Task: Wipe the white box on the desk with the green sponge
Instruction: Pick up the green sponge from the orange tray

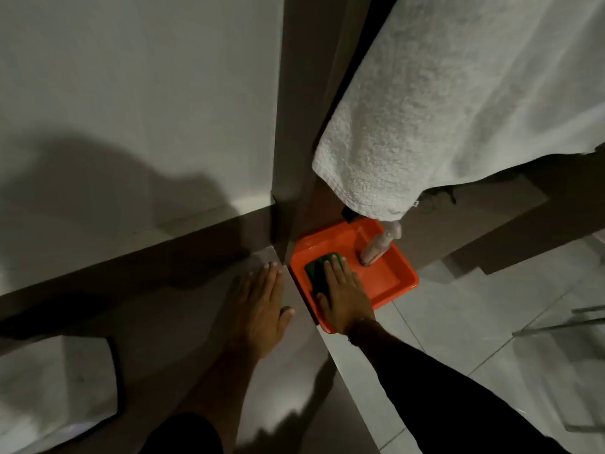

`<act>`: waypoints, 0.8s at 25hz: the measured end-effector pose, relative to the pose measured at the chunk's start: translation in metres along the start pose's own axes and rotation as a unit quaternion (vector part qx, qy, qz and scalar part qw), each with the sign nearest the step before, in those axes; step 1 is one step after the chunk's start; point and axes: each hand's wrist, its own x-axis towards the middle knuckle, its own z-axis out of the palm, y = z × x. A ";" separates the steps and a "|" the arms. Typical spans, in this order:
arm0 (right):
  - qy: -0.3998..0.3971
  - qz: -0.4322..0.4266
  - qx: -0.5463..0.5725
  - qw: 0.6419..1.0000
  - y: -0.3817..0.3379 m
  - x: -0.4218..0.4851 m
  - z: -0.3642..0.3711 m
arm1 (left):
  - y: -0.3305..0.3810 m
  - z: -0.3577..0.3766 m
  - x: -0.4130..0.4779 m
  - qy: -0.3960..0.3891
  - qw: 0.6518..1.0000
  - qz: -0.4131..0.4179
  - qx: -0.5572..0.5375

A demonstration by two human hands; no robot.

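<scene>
The green sponge lies in an orange tray on the floor, below the desk's right edge. My right hand rests flat on top of the sponge, fingers spread and covering much of it. My left hand lies palm down on the brown desk top, fingers apart, holding nothing. The white box stands on the desk at the lower left, apart from both hands.
A small clear bottle stands in the tray's far corner. A white towel hangs above the tray. A white wall backs the desk. Pale floor tiles lie to the right, with a metal frame at the right edge.
</scene>
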 end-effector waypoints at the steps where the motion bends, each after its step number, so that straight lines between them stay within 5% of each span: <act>1: -0.005 -0.005 -0.005 1.000 0.003 0.014 0.010 | 0.000 0.008 0.005 -0.012 1.000 0.000 0.007; 7: -0.067 0.003 -0.053 0.996 0.019 0.039 0.054 | -0.004 0.040 0.010 -0.004 0.999 -0.020 -0.030; 15: -0.053 0.010 -0.082 0.995 0.012 0.052 0.047 | -0.006 0.036 0.013 -0.018 0.999 -0.017 -0.024; 20: -0.008 0.033 0.005 0.999 0.003 0.021 -0.005 | -0.010 -0.002 -0.013 0.014 1.000 -0.019 -0.015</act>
